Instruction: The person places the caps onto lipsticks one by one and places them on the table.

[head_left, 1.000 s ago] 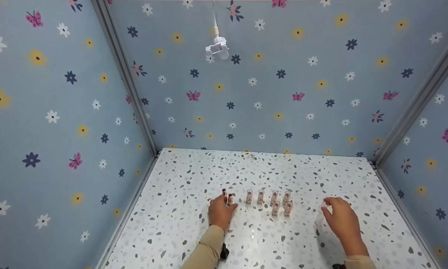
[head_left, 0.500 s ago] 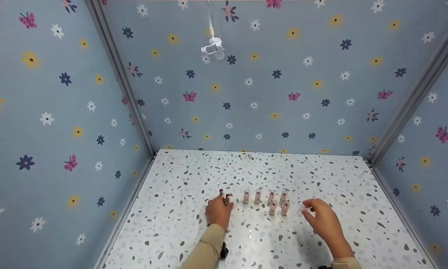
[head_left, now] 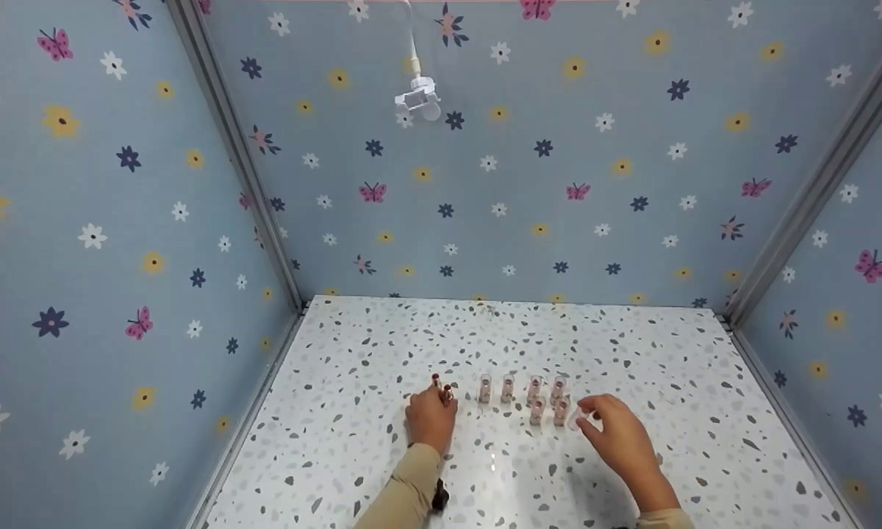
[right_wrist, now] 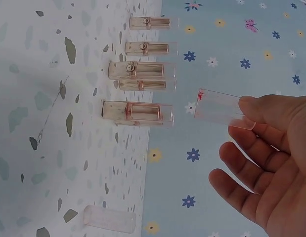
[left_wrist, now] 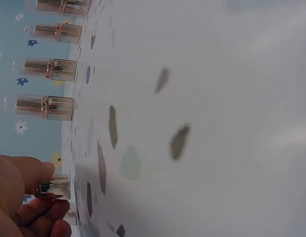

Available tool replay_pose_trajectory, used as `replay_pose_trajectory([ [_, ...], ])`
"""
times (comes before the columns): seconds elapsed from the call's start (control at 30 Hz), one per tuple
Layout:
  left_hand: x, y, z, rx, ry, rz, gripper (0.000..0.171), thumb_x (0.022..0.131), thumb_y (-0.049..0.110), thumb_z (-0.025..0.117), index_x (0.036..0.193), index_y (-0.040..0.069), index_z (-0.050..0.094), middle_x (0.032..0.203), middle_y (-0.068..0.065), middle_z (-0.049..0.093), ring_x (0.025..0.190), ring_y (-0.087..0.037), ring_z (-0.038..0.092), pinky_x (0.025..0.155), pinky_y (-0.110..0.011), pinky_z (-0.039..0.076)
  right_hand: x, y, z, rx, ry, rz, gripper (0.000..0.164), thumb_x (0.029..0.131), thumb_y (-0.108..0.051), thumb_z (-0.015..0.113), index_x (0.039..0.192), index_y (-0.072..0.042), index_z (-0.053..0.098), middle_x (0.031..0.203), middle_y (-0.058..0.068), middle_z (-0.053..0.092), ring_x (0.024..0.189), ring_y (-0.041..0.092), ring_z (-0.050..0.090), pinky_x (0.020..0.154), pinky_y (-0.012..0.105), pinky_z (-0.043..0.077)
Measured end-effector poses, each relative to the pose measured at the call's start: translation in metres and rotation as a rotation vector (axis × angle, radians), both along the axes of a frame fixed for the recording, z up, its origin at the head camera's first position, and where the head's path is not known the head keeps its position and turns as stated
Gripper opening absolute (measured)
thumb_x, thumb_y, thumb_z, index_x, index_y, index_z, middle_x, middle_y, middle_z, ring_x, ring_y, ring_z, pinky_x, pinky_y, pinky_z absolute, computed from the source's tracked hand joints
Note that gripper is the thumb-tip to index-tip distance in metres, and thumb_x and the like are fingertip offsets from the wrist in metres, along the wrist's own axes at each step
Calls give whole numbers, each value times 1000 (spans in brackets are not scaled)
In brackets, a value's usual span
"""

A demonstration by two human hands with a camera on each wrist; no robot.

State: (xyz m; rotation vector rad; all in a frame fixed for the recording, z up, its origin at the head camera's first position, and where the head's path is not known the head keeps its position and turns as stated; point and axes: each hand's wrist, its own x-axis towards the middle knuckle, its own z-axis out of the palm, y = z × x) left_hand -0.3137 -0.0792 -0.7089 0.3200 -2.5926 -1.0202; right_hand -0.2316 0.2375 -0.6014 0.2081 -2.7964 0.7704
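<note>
In the head view, my left hand (head_left: 431,420) is at two uncapped lipsticks (head_left: 447,394) with dark red tips, left of the capped ones. Its thumb and fingers pinch one of these, partly hidden behind the fingers in the left wrist view. My right hand (head_left: 620,441) pinches a clear lipstick cap (right_wrist: 219,107) by one end between thumb and index finger, the other fingers loosely bent. That cap is held up just right of several capped lipsticks (head_left: 561,413), which stand upright with clear tops and pinkish-gold tubes.
Another clear cap (right_wrist: 109,218) lies on the speckled white table (head_left: 382,330). Flowered blue walls (head_left: 485,220) enclose the table at the back and sides. A white clamp on a stalk (head_left: 419,99) hangs before the back wall.
My right hand has moved left with the clear cap, from the table's right part to beside the capped lipsticks. My left hand stays at the uncapped lipsticks. The head view has shifted slightly.
</note>
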Motion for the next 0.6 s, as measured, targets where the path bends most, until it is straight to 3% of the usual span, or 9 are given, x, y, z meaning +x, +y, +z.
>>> replay_pose_trajectory([
  [0.13, 7, 1, 6, 30, -12, -85, 13, 87, 25, 80, 83, 20, 69, 81, 4, 66, 81, -19, 56, 75, -41, 46, 1, -4, 4, -3, 1, 3, 26, 88, -15, 80, 113, -12, 72, 102, 0, 69, 94, 20, 65, 79, 45, 54],
  [0.37, 23, 7, 17, -10, 11, -332, 9, 90, 24, 77, 88, 22, 68, 89, 3, 69, 83, -11, 56, 76, -35, 49, 1, -12, 10, -11, 5, 23, 25, 90, -15, 79, 114, -13, 72, 103, 0, 69, 95, 20, 65, 80, 44, 53],
  [0.6, 41, 23, 26, -78, 21, -550, 11, 92, 30, 74, 88, 29, 64, 87, 14, 65, 84, -7, 54, 78, -30, 49, 6, -24, 11, -23, 32, 54, 27, 89, -16, 80, 115, -14, 72, 104, 0, 69, 96, 23, 66, 80, 43, 53],
])
